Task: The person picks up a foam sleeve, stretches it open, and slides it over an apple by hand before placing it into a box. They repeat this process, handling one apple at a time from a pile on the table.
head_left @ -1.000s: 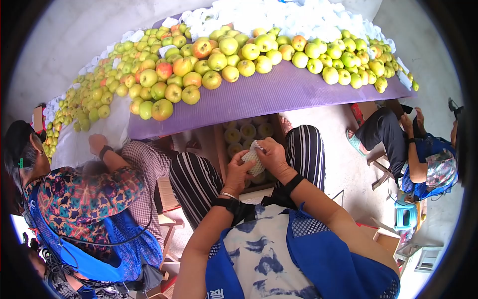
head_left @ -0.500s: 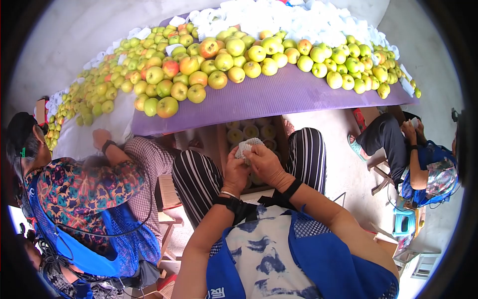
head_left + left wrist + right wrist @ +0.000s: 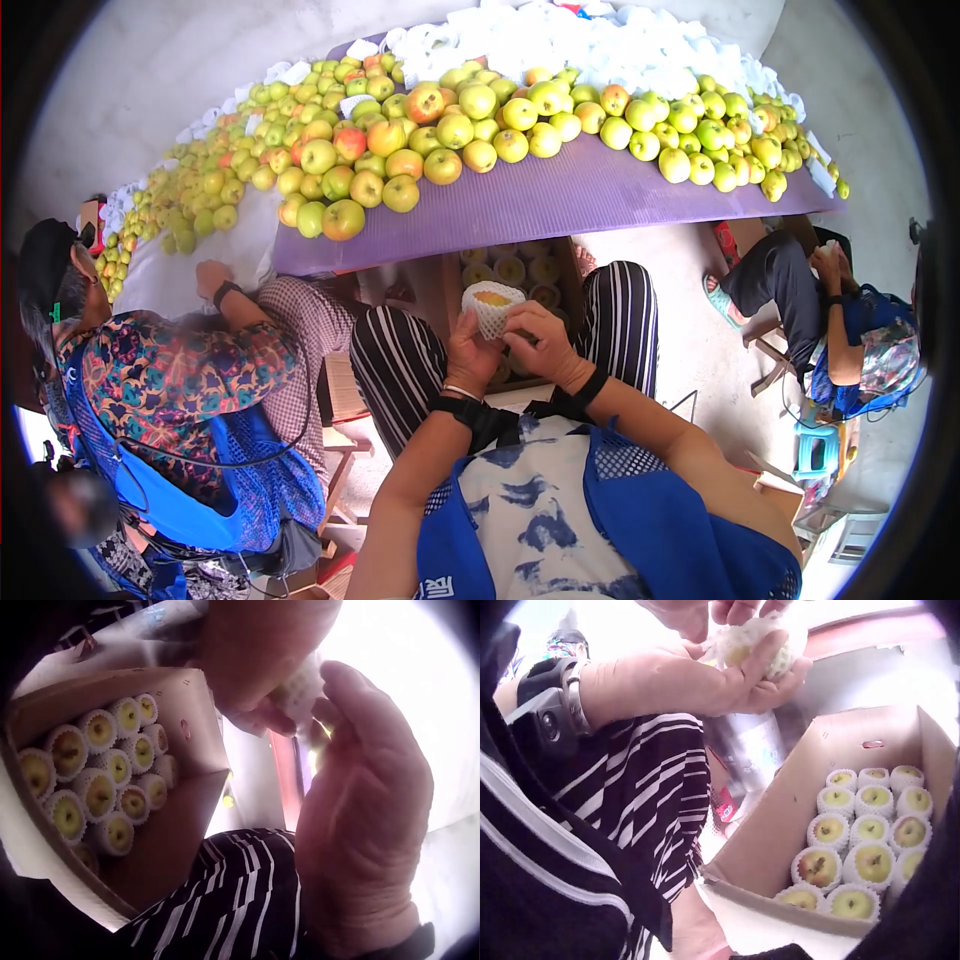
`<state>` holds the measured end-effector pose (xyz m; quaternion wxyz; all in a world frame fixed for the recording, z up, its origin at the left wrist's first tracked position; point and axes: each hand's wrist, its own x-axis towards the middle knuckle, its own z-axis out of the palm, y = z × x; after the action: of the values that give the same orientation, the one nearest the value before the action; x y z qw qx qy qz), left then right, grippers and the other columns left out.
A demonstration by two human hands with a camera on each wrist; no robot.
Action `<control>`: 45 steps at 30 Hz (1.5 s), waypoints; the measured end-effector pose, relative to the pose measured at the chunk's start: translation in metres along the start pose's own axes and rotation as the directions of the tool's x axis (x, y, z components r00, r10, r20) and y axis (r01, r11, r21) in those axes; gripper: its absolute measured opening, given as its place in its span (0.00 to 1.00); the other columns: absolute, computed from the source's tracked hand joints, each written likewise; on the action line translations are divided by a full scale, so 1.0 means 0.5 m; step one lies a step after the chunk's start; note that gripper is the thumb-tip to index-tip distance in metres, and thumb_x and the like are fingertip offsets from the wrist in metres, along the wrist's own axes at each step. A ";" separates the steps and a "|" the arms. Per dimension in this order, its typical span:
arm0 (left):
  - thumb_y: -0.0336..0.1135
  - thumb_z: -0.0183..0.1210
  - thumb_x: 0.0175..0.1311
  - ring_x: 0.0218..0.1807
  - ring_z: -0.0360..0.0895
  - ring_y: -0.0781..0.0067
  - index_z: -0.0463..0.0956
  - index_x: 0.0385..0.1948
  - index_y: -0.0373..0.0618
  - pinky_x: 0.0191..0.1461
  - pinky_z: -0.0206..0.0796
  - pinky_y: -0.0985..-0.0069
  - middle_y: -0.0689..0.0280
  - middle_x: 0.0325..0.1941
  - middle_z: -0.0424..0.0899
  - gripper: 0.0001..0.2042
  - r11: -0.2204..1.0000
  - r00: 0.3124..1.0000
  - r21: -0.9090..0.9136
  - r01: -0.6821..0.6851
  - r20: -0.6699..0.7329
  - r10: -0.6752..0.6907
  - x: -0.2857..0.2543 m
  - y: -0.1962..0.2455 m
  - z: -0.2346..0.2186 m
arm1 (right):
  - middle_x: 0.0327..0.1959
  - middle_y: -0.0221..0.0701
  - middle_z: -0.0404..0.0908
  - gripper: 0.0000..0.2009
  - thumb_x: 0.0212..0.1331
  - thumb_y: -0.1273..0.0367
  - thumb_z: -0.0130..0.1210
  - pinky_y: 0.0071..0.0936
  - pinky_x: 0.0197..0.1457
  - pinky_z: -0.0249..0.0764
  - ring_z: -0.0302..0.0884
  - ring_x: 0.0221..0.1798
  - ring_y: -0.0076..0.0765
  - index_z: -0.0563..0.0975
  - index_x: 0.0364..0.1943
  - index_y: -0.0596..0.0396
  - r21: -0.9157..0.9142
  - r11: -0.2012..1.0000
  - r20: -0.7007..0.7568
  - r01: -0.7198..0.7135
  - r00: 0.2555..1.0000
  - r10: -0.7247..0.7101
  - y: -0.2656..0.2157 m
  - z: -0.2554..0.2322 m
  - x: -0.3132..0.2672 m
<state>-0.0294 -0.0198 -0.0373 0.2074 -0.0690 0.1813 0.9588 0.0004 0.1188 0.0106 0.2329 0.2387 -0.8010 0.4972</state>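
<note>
In the head view, a yellow apple sits in a white foam net above my lap, its top showing through the net's opening. My left hand holds it from below and the left, thumb over the net in the right wrist view. With curled fingers, my right hand pinches the net's edge on the right side. The left wrist view shows both hands close together, the apple mostly hidden between them. Beyond my hands, a cardboard box holds rows of apples in foam nets.
A purple-covered table with a heap of loose apples and a pile of white foam nets stands in front. One person sits at my left, another at far right. The box stands between my striped knees.
The netted apple has turned so its open top faces up, with the fruit now visible. My right hand has shifted from the net's top to its right side.
</note>
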 end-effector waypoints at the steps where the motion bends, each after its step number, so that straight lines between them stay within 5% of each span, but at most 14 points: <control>1: 0.39 0.53 0.60 0.56 0.68 0.59 0.65 0.52 0.43 0.62 0.58 0.62 0.60 0.52 0.72 0.20 1.000 1.000 0.002 0.002 0.000 -0.002 -0.001 0.001 0.000 | 0.31 0.34 0.73 0.08 0.41 0.75 0.59 0.29 0.38 0.68 0.72 0.36 0.38 0.74 0.28 0.56 0.092 0.986 -0.033 -0.137 0.990 0.140 0.003 -0.005 -0.003; 3: 0.37 0.55 0.58 0.56 0.68 0.59 0.64 0.53 0.44 0.61 0.59 0.61 0.60 0.52 0.72 0.21 0.999 0.999 0.005 0.036 0.025 -0.036 -0.005 0.001 0.003 | 0.29 0.35 0.73 0.08 0.42 0.75 0.58 0.27 0.37 0.68 0.72 0.36 0.36 0.73 0.29 0.56 0.187 0.945 -0.056 -0.268 0.958 0.282 0.012 -0.009 -0.012; 5: 0.34 0.56 0.57 0.56 0.68 0.60 0.63 0.52 0.44 0.60 0.59 0.61 0.60 0.52 0.72 0.21 0.998 0.998 0.050 0.028 0.046 -0.030 -0.007 0.000 0.010 | 0.32 0.36 0.72 0.09 0.43 0.75 0.57 0.24 0.36 0.68 0.71 0.36 0.33 0.72 0.32 0.57 0.201 0.794 -0.135 -0.574 0.786 0.603 0.024 -0.007 -0.023; 8: 0.29 0.55 0.54 0.55 0.68 0.61 0.63 0.51 0.45 0.59 0.61 0.61 0.61 0.52 0.71 0.21 0.990 0.999 0.140 0.021 0.025 -0.025 -0.007 -0.006 0.003 | 0.35 0.40 0.72 0.14 0.43 0.76 0.57 0.27 0.39 0.70 0.72 0.38 0.38 0.72 0.37 0.57 -0.062 0.874 -0.223 -0.483 0.860 0.459 -0.001 -0.021 0.008; 14: 0.25 0.56 0.51 0.52 0.70 0.64 0.63 0.50 0.46 0.57 0.63 0.63 0.62 0.50 0.71 0.22 0.960 0.998 0.272 0.062 -0.032 -0.056 -0.009 -0.011 0.008 | 0.35 0.37 0.74 0.15 0.48 0.76 0.53 0.23 0.42 0.70 0.72 0.39 0.33 0.73 0.43 0.59 -0.187 0.965 -0.139 -0.182 0.978 0.157 0.041 -0.013 -0.003; 18: 0.25 0.55 0.53 0.51 0.71 0.65 0.65 0.52 0.45 0.57 0.63 0.67 0.61 0.49 0.73 0.22 0.949 0.993 0.293 0.116 -0.023 -0.115 -0.013 -0.009 0.011 | 0.36 0.42 0.74 0.12 0.48 0.73 0.54 0.32 0.45 0.70 0.73 0.39 0.47 0.75 0.39 0.59 -0.098 0.958 -0.097 -0.271 0.960 0.262 0.056 -0.017 -0.012; 21: 0.28 0.53 0.56 0.54 0.70 0.64 0.63 0.54 0.42 0.60 0.60 0.68 0.60 0.52 0.72 0.21 0.941 0.992 0.317 0.116 0.007 -0.125 -0.011 -0.009 0.009 | 0.31 0.37 0.75 0.09 0.51 0.72 0.53 0.28 0.42 0.70 0.75 0.36 0.39 0.75 0.37 0.61 0.053 0.888 -0.050 -0.456 0.887 0.458 0.072 -0.018 -0.018; 23: 0.30 0.52 0.58 0.55 0.69 0.64 0.63 0.55 0.41 0.61 0.60 0.68 0.60 0.53 0.71 0.21 0.933 0.992 0.343 0.111 0.019 -0.125 -0.011 -0.009 0.008 | 0.29 0.31 0.76 0.07 0.55 0.71 0.50 0.23 0.39 0.69 0.73 0.34 0.28 0.76 0.35 0.60 0.388 0.648 0.067 -0.655 0.721 0.689 0.095 -0.014 -0.030; 24: 0.32 0.50 0.60 0.55 0.69 0.65 0.62 0.56 0.39 0.61 0.59 0.69 0.60 0.54 0.71 0.20 0.924 0.992 0.368 0.107 0.029 -0.126 -0.011 -0.009 0.011 | 0.29 0.31 0.76 0.07 0.55 0.71 0.50 0.23 0.39 0.69 0.73 0.34 0.28 0.76 0.35 0.60 0.388 0.649 0.066 -0.655 0.722 0.689 0.096 -0.015 -0.030; 26: 0.33 0.50 0.62 0.55 0.69 0.65 0.62 0.56 0.39 0.61 0.59 0.69 0.59 0.54 0.71 0.20 0.924 0.991 0.367 0.103 0.048 -0.129 -0.014 -0.009 0.016 | 0.29 0.26 0.75 0.07 0.58 0.70 0.48 0.21 0.38 0.68 0.71 0.34 0.21 0.76 0.33 0.60 0.639 0.370 0.166 -0.674 0.591 0.789 0.100 -0.016 -0.030; 32: 0.37 0.47 0.64 0.57 0.68 0.64 0.62 0.56 0.38 0.62 0.57 0.68 0.58 0.55 0.70 0.20 0.933 0.984 0.351 0.082 0.118 -0.131 -0.014 -0.005 0.013 | 0.30 0.26 0.75 0.07 0.58 0.70 0.49 0.20 0.39 0.68 0.71 0.34 0.21 0.75 0.32 0.60 0.807 0.054 0.338 -0.588 0.534 0.775 0.096 -0.031 -0.022; 39: 0.41 0.45 0.65 0.57 0.68 0.64 0.64 0.54 0.38 0.62 0.57 0.67 0.58 0.55 0.71 0.20 0.926 0.991 0.374 0.056 0.092 -0.097 -0.014 -0.002 0.016 | 0.28 0.23 0.75 0.06 0.60 0.68 0.50 0.19 0.36 0.69 0.72 0.31 0.18 0.74 0.32 0.55 0.681 0.258 0.293 -0.685 0.578 0.762 0.095 -0.028 -0.019; 42: 0.43 0.42 0.67 0.56 0.68 0.63 0.65 0.53 0.38 0.62 0.58 0.67 0.59 0.54 0.71 0.20 0.946 0.993 0.313 0.084 0.051 -0.106 -0.008 0.002 0.005 | 0.30 0.25 0.74 0.07 0.58 0.67 0.51 0.20 0.38 0.69 0.71 0.34 0.21 0.74 0.34 0.57 0.649 0.217 0.378 -0.729 0.557 0.740 0.084 -0.041 -0.010; 45: 0.44 0.40 0.68 0.55 0.69 0.63 0.67 0.51 0.38 0.61 0.59 0.66 0.59 0.53 0.73 0.20 0.969 0.985 0.177 0.175 -0.022 -0.174 0.001 0.005 -0.008 | 0.30 0.25 0.74 0.07 0.58 0.67 0.51 0.21 0.38 0.70 0.72 0.33 0.22 0.73 0.34 0.56 0.717 0.028 0.453 -0.697 0.495 0.741 0.093 -0.036 -0.014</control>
<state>-0.0305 -0.0232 -0.0402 0.2956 -0.0687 0.2603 0.9166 -0.0200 0.1546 -0.0184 -0.1798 -0.1295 -0.4476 0.8663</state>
